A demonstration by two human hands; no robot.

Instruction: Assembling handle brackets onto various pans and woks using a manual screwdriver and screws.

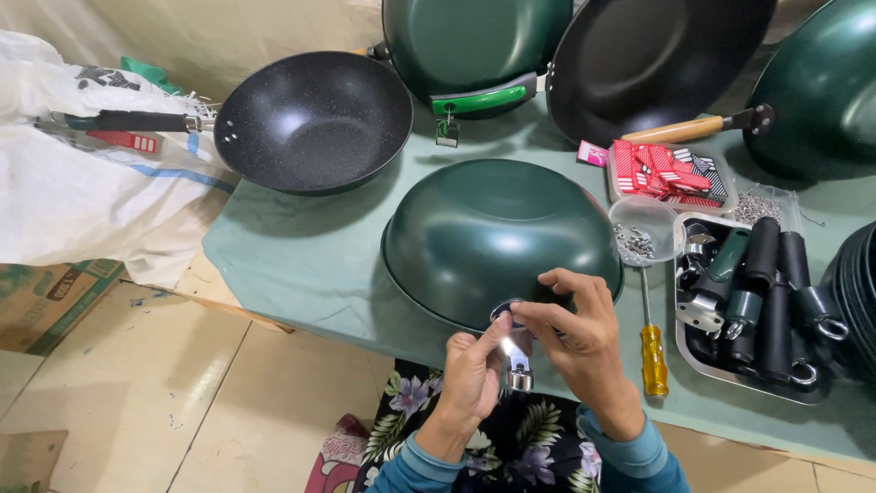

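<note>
At ten o'clock a black speckled wok [315, 120] lies open side up beside a white sack [82, 192]. At centre an upturned green wok [497, 237] rests on the green table [301, 265]. At its six o'clock edge the left hand [474, 374] pinches a small metal handle bracket [517, 358], fingers closed on it. The right hand [584, 338] curls over the wok's rim, fingertips together on the bracket's top; what they grip there is probably a screw, hard to tell. At three o'clock lie a yellow-handled screwdriver [651, 356] and a metal tray [730, 365] of black handles [776, 292].
</note>
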